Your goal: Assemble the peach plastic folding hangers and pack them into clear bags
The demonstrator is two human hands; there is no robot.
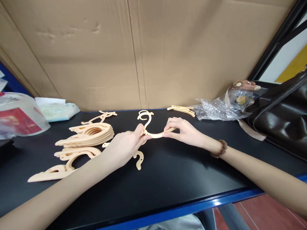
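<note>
A cream plastic clothes hanger [157, 135] is held just above the black table, its hook pointing up and away. My left hand [127, 143] pinches it at the joint below the hook, covering part of it. With thumb and fingers, my right hand [181, 129] grips the arm on the right. Under and in front of my left hand lies a loose hook piece [139, 160]. Further hook pieces [142, 114] lie behind the held hanger. To the left is a stack of cream hanger parts [91, 135], with more hanger parts [55, 172] nearer to me, partly behind my left forearm.
Thin cream strips [181, 110] lie at the back beside crinkled clear plastic [213, 110]. A clear bottle [240, 97] and a black bag [283, 115] stand right. A tissue pack [59, 111] and a whitish container [21, 115] sit left. Cardboard [179, 51] walls the back.
</note>
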